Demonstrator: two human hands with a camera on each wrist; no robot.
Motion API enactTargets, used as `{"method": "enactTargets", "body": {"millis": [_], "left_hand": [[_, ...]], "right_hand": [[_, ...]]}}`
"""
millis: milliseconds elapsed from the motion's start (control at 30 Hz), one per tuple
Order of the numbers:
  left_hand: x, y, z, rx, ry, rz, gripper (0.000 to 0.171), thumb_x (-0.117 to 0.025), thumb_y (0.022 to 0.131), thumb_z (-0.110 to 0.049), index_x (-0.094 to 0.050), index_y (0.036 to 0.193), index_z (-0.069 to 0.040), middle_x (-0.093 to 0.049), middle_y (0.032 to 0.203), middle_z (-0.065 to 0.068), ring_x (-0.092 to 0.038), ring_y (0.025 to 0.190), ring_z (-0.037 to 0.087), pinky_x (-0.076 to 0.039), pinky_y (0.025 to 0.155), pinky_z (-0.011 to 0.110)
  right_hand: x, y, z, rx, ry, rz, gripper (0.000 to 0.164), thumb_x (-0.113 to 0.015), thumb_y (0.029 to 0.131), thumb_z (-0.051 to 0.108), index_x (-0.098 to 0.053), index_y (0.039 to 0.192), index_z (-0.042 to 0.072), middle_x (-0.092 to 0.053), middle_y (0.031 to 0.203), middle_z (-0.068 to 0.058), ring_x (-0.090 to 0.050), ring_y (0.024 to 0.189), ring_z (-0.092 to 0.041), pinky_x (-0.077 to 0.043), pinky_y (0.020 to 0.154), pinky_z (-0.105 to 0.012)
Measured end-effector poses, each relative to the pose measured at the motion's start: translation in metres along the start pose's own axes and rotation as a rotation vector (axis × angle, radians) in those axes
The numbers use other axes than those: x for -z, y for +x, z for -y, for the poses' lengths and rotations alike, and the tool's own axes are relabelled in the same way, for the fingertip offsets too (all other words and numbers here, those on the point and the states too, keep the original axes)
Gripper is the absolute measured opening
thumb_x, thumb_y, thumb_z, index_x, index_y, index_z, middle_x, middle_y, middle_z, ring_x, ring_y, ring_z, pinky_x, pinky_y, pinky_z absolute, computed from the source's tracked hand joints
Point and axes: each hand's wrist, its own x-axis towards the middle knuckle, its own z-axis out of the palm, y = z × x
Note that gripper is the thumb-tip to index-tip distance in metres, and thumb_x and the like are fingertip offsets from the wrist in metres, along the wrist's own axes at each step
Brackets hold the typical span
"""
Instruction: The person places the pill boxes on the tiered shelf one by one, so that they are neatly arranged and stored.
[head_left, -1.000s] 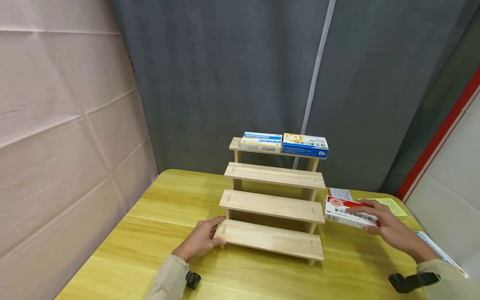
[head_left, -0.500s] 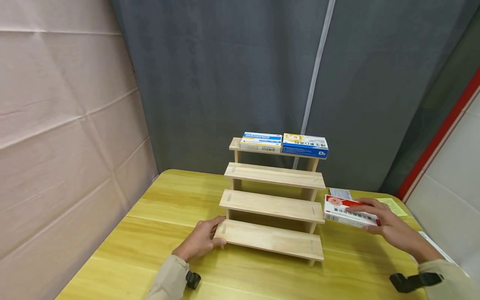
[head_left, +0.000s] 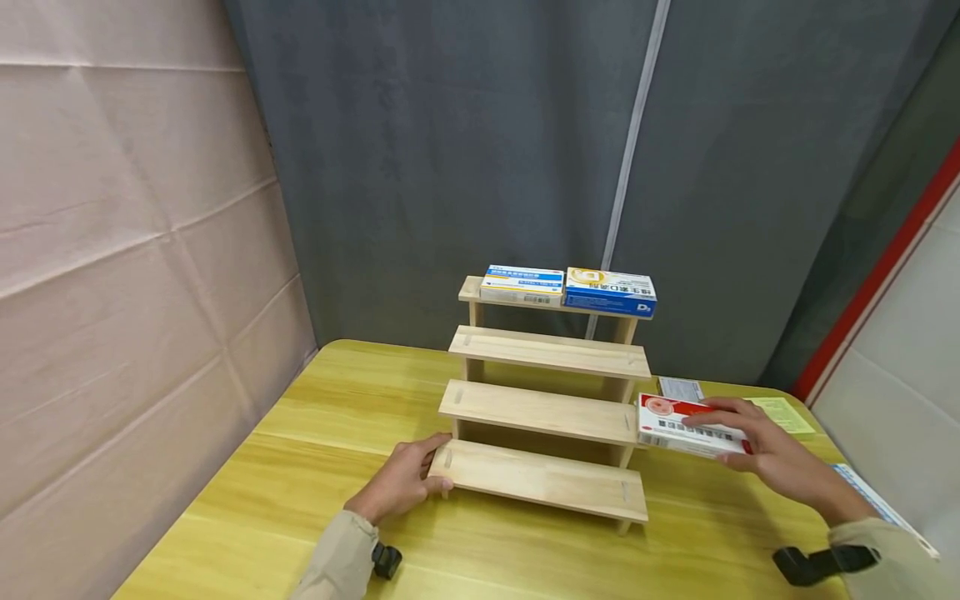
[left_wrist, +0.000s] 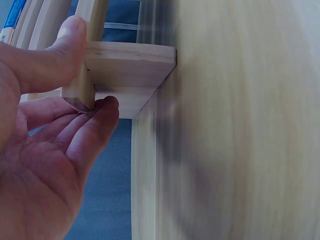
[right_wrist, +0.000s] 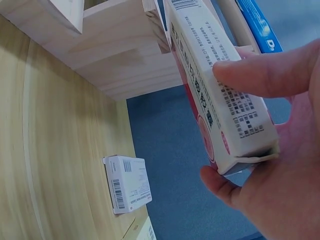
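A four-step wooden display stand (head_left: 543, 472) occupies the middle of the table. My left hand (head_left: 401, 477) grips the left end of its lowest step; in the left wrist view the thumb lies on one face of the board and the fingers curl round the other. At the stand's right side my right hand (head_left: 772, 450) holds a red-and-white medicine box (head_left: 663, 425), thumb on one long side in the right wrist view. The box's left end overlaps the right end of the second step up. Two boxes lie flat on the top step: a blue-and-white one (head_left: 521, 283) and a vitamin D box (head_left: 611, 292).
Behind the right hand lie a small white box (head_left: 681, 388) and a yellow-green box (head_left: 783, 414) on the yellow wooden table (head_left: 285, 500). Another blue-and-white box (head_left: 885, 508) sits at the right edge. A grey curtain (head_left: 450, 167) hangs behind the stand.
My right hand has moved slightly left with the medicine box, bringing its end over the second step's right end. The left hand and the stand have stayed put.
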Motion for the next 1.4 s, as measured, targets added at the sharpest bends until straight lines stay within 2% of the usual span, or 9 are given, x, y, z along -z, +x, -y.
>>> {"method": "enactTargets", "body": {"millis": [233, 433, 700, 900, 1167, 1400], "left_hand": [[0.001, 0.0, -0.001, -0.005, 0.002, -0.003, 0.067, -0.071, 0.093, -0.016, -0.042, 0.151, -0.004, -0.052, 0.149, 0.024, -0.057, 0.133, 0.035, -0.057, 0.103, 0.037], [0.001, 0.0, -0.001, -0.001, -0.006, 0.003, 0.066, -0.072, 0.092, -0.016, -0.043, 0.151, -0.004, -0.052, 0.148, 0.024, -0.058, 0.132, 0.035, -0.058, 0.102, 0.037], [0.001, 0.0, -0.001, 0.003, -0.012, 0.005, 0.067, -0.072, 0.092, -0.015, -0.043, 0.151, -0.003, -0.052, 0.149, 0.024, -0.057, 0.133, 0.036, -0.058, 0.102, 0.036], [0.001, 0.0, 0.0, 0.001, -0.027, 0.012, 0.067, -0.071, 0.093, -0.015, -0.041, 0.152, -0.003, -0.051, 0.149, 0.024, -0.056, 0.134, 0.036, -0.057, 0.102, 0.035], [0.001, 0.0, 0.0, -0.005, -0.017, 0.015, 0.067, -0.071, 0.093, -0.016, -0.042, 0.151, -0.002, -0.052, 0.148, 0.024, -0.057, 0.133, 0.035, -0.058, 0.101, 0.035], [0.001, 0.0, -0.001, 0.004, -0.019, 0.013, 0.067, -0.071, 0.093, -0.015, -0.042, 0.152, -0.003, -0.052, 0.148, 0.024, -0.057, 0.133, 0.035, -0.058, 0.102, 0.035]], "right_hand": [[0.0, 0.003, 0.005, 0.023, 0.01, 0.009, 0.046, -0.072, 0.085, 0.015, -0.066, 0.13, 0.017, -0.037, 0.149, -0.028, -0.033, 0.123, -0.048, -0.046, 0.085, -0.071], [-0.001, 0.004, 0.01, 0.041, 0.011, 0.008, 0.045, -0.073, 0.085, 0.018, -0.066, 0.13, 0.015, -0.037, 0.149, -0.029, -0.034, 0.122, -0.05, -0.045, 0.085, -0.073], [-0.004, 0.007, 0.016, 0.036, 0.018, 0.025, 0.046, -0.073, 0.085, 0.015, -0.066, 0.13, 0.016, -0.037, 0.149, -0.027, -0.033, 0.125, -0.05, -0.045, 0.086, -0.074], [-0.011, 0.009, 0.021, 0.09, 0.036, 0.024, 0.041, -0.073, 0.086, 0.019, -0.067, 0.127, 0.017, -0.039, 0.148, -0.025, -0.034, 0.126, -0.052, -0.043, 0.087, -0.079], [-0.018, 0.011, 0.028, 0.118, 0.023, 0.022, 0.04, -0.075, 0.086, 0.019, -0.067, 0.126, 0.021, -0.039, 0.148, -0.023, -0.037, 0.125, -0.05, -0.047, 0.089, -0.073], [-0.017, 0.015, 0.038, 0.142, 0.024, 0.004, 0.04, -0.074, 0.086, 0.016, -0.068, 0.125, 0.022, -0.04, 0.148, -0.022, -0.036, 0.126, -0.048, -0.045, 0.09, -0.073]]}}
